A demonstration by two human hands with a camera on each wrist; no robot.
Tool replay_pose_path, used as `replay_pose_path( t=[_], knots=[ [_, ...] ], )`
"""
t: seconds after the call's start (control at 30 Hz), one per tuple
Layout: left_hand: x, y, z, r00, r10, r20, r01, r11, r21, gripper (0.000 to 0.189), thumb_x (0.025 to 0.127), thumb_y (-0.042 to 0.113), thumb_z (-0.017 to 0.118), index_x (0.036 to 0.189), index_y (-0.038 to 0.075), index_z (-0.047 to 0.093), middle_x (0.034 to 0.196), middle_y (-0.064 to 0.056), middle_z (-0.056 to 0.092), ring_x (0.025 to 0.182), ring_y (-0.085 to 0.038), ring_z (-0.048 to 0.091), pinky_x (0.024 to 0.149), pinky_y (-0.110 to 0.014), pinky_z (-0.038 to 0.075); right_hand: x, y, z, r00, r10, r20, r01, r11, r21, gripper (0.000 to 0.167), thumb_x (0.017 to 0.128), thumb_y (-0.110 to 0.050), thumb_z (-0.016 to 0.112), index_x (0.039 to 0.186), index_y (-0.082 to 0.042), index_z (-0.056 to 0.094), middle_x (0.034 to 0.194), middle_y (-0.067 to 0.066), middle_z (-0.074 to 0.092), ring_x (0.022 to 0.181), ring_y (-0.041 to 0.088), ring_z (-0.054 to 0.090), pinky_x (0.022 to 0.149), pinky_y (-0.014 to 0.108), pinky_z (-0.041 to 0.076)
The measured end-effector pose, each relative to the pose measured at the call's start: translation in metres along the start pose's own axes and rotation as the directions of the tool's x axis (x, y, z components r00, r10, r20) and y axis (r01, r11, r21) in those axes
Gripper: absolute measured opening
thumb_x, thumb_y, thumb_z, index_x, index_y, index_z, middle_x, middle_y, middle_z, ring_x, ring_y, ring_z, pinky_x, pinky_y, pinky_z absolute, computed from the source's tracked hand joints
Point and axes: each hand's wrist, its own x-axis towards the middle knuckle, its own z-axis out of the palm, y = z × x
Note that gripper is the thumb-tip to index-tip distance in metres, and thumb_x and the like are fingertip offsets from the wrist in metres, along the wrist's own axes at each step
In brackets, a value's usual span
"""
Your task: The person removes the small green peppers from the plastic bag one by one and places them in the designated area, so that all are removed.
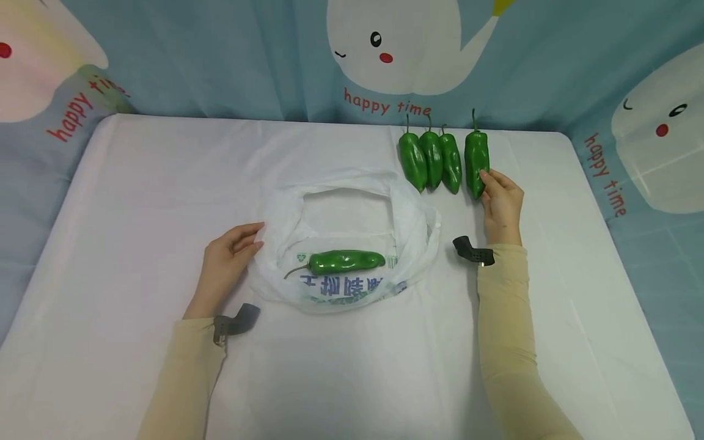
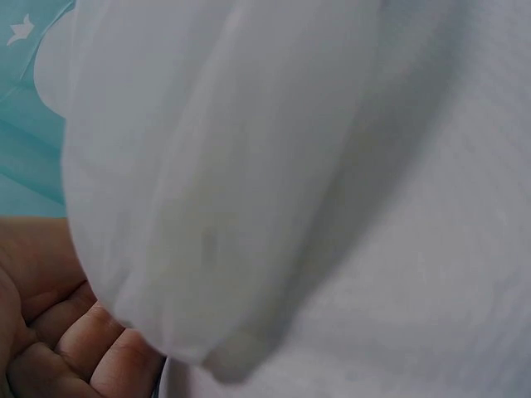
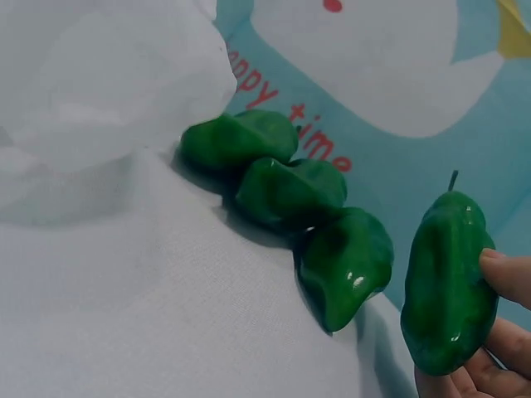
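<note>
A white plastic bag (image 1: 418,220) lies with its mouth spread wide, printed lettering showing inside. One green chili pepper (image 1: 346,261) lies sideways in it, stem to the left. My left hand (image 1: 228,260) pinches the bag's left edge; in the left wrist view the bag (image 2: 224,166) covers part of that hand (image 2: 83,340), whose fingers are curled. At the right, my right hand (image 1: 503,205) holds another green pepper (image 1: 476,160) near its lower end, stem pointing away. The right wrist view shows thumb and fingers on either side of this pepper (image 3: 450,286).
Three more green peppers (image 1: 431,162) lie side by side behind the bag's right corner, just left of the held one. A white cloth (image 1: 352,373) covers the table. A blue printed curtain (image 1: 247,61) hangs along the back edge.
</note>
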Motion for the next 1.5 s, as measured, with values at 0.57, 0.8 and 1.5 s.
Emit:
replay_pose_path(
  t=[0.57, 0.8, 1.5],
  knots=[
    [0.001, 0.001, 0.003, 1.0, -0.012, -0.004, 0.012, 1.0, 0.01, 0.035, 0.092, 0.013, 0.062, 0.126, 0.004, 0.059, 0.12, -0.015, 0.062, 0.105, -0.021, 0.061, 0.08, -0.005, 0.045, 0.007, 0.011, -0.001, 0.995, -0.099, 0.015, 0.1, 0.963, -0.248, 0.038, 0.087, -0.008, 0.068, 0.121, 0.006, 0.059, 0.109, 0.007, 0.057, 0.096, 0.013, 0.058, 0.08, 0.017, 0.051],
    [0.001, 0.0, 0.002, 1.0, -0.001, -0.015, 0.001, 1.0, 0.012, 0.035, 0.092, 0.013, 0.063, 0.125, 0.004, 0.06, 0.116, -0.016, 0.064, 0.098, -0.001, 0.059, 0.079, -0.005, 0.045, 0.005, 0.01, -0.002, 0.992, -0.124, 0.017, 0.122, 0.923, -0.365, 0.04, 0.087, -0.014, 0.069, 0.123, 0.002, 0.06, 0.109, 0.005, 0.059, 0.1, 0.011, 0.056, 0.088, 0.021, 0.049],
    [0.001, 0.001, 0.003, 1.0, 0.004, -0.022, -0.003, 1.0, 0.017, 0.034, 0.091, 0.01, 0.063, 0.124, 0.001, 0.06, 0.116, -0.017, 0.064, 0.093, 0.009, 0.055, 0.079, -0.004, 0.045, 0.012, 0.015, -0.005, 0.986, -0.161, 0.051, 0.169, 0.926, -0.337, 0.033, 0.088, -0.001, 0.064, 0.12, 0.005, 0.06, 0.113, 0.012, 0.061, 0.102, 0.016, 0.058, 0.088, 0.02, 0.05]
  ],
)
